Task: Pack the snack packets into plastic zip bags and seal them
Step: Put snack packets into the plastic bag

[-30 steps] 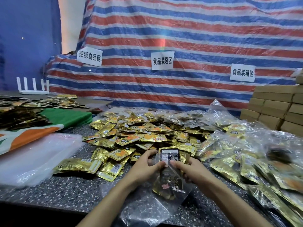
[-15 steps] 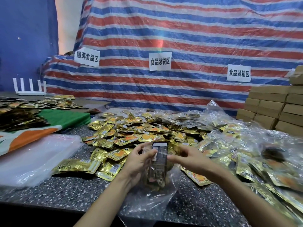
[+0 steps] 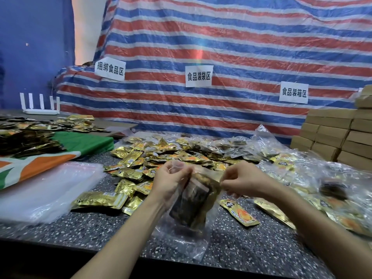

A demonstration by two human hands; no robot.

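The zip bag (image 3: 182,241) hangs upright between two hands just above the tabletop (image 3: 80,228), with a dark bundle of snack packets (image 3: 193,202) already inside it. The left hand (image 3: 171,184) has its grip pinched on one corner of the bag's mouth and the right hand (image 3: 241,181) has its grip pinched on the opposite corner, drawing the top edge out between them. I'd say sealing is the step in hand, though the clear plastic hides whether any of the strip is pressed shut. The bundle stands high, close under the mouth, so a packet edge could catch in the zip and leave a gap. If either pinch slips, the loaded bag would drop and spill. Behind the bag lies the loose pile (image 3: 161,156) of gold packets, a stray packet (image 3: 239,213) just to its right, filled bags (image 3: 322,178) farther right, and empty bags (image 3: 46,188) well to its left.
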